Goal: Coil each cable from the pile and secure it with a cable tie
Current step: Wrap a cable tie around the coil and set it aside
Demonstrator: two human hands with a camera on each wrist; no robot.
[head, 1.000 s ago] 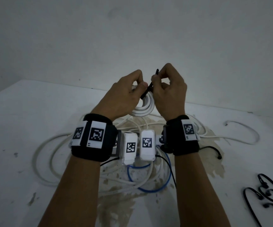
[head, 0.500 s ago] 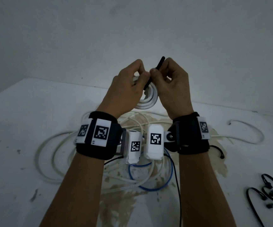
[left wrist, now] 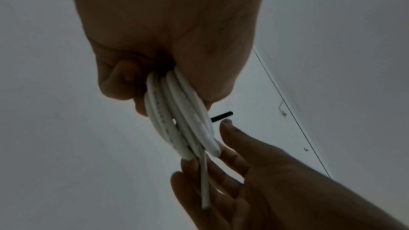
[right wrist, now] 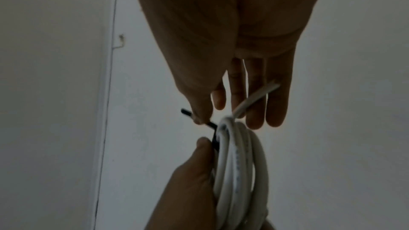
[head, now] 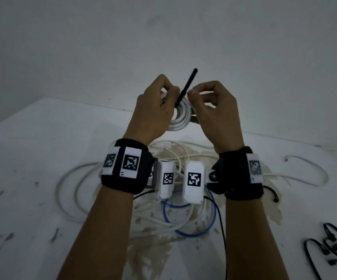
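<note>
Above the white worktop [head: 32, 158] with its loose cable pile [head: 103, 199], my left hand [head: 153, 114] grips the white coil [head: 181, 118] and pinches the black tie [head: 185, 87] against it, while my right hand [head: 214, 110], just beside, hangs loosely curled, holding nothing.

Both your forearms raised, wrists banded. Your left hand [head: 155, 110] fisted, fingers curled round the white coil [head: 180, 118]. Your right hand [head: 214, 110] just beside it, fingers loosely bent, thumb tip near the black tie [head: 185, 87].
</note>
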